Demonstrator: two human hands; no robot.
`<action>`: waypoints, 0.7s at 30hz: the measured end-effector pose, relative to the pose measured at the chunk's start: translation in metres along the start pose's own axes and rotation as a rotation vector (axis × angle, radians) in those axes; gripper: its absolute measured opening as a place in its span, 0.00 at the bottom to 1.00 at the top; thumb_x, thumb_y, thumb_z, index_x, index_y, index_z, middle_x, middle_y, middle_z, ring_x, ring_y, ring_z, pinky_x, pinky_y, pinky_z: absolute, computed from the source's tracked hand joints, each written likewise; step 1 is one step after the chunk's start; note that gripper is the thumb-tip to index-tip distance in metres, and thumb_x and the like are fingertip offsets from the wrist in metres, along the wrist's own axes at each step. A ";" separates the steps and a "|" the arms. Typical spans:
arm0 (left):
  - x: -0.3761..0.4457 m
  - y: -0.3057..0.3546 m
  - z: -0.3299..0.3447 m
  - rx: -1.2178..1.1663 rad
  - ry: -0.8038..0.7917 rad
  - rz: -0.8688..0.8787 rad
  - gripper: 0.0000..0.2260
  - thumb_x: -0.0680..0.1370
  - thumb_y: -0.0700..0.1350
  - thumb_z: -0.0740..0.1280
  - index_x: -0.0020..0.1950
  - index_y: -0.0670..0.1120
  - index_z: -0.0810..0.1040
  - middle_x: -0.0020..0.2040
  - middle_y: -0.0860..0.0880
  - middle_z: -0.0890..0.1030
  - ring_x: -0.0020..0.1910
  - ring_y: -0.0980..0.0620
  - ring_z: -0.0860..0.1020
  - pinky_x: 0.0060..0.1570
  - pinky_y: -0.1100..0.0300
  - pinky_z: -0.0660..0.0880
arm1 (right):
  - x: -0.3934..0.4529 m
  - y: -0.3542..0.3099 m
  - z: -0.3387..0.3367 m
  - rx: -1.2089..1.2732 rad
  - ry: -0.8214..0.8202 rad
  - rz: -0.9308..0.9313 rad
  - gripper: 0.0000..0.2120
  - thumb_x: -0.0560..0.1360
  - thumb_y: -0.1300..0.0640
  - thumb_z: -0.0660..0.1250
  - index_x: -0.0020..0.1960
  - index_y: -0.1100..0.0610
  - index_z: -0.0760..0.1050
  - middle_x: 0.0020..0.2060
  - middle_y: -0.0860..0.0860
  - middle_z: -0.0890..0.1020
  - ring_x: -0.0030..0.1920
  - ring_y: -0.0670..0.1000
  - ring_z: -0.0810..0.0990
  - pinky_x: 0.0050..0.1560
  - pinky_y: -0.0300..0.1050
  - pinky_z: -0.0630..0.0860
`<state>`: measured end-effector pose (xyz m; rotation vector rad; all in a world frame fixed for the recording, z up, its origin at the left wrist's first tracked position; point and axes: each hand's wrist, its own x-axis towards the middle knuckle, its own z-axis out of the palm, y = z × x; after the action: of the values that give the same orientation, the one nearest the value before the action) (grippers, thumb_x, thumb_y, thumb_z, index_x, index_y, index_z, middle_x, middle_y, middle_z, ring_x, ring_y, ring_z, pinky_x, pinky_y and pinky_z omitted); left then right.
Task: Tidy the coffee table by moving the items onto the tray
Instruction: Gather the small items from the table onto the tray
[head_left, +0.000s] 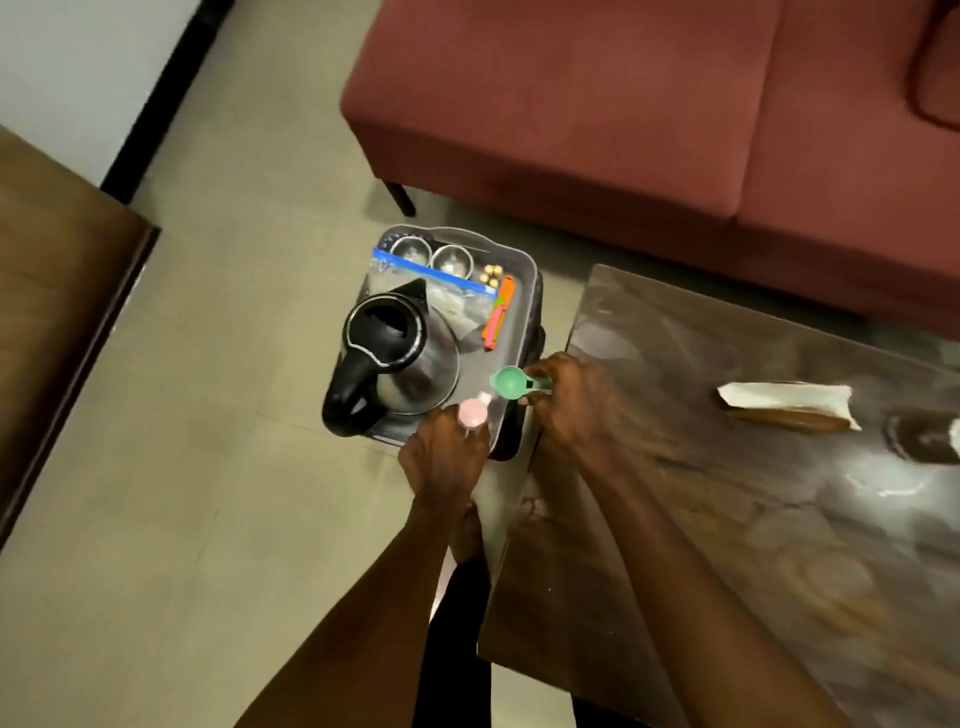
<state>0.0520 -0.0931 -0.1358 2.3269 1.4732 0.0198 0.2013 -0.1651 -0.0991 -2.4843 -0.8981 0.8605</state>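
A grey tray (519, 312) stands just left of the dark coffee table (753, 493). On it are a steel kettle (400, 358) with a black handle, two small steel bowls (431, 254), a zip bag (452, 296), orange clips (497, 317) and small round pieces (492, 274). My left hand (447, 457) holds a pink scoop (472, 411) over the tray's near corner. My right hand (566, 400) grips the handle of a green scoop (510, 383) above the tray's right rim.
A white folded paper on a brown wrapper (789, 405) lies on the table at the right, with a round dark object (924, 436) beyond it. A red sofa (623, 119) stands behind. A wooden cabinet (57, 291) is at the left. Tiled floor surrounds the tray.
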 end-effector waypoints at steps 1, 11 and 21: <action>0.002 -0.006 0.001 -0.004 -0.005 -0.007 0.14 0.73 0.59 0.69 0.42 0.48 0.79 0.37 0.47 0.82 0.38 0.42 0.82 0.35 0.58 0.72 | 0.009 -0.008 0.001 -0.106 -0.006 -0.028 0.16 0.74 0.55 0.70 0.62 0.52 0.80 0.57 0.51 0.81 0.59 0.55 0.77 0.59 0.50 0.73; 0.027 -0.014 0.019 -0.015 -0.009 -0.034 0.14 0.67 0.53 0.78 0.37 0.43 0.80 0.30 0.43 0.80 0.30 0.41 0.81 0.29 0.57 0.74 | 0.076 -0.036 0.047 -0.678 -0.050 -0.280 0.17 0.74 0.57 0.70 0.63 0.55 0.78 0.60 0.54 0.78 0.59 0.58 0.74 0.58 0.52 0.73; 0.039 -0.017 0.033 0.074 -0.028 -0.037 0.17 0.59 0.56 0.81 0.31 0.47 0.79 0.26 0.49 0.79 0.23 0.50 0.79 0.25 0.66 0.64 | 0.089 -0.031 0.063 -0.646 -0.011 -0.144 0.19 0.72 0.46 0.70 0.58 0.55 0.79 0.54 0.55 0.81 0.56 0.58 0.77 0.57 0.50 0.70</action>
<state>0.0614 -0.0629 -0.1795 2.3472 1.5276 -0.0777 0.2013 -0.0752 -0.1681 -2.8815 -1.5337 0.5978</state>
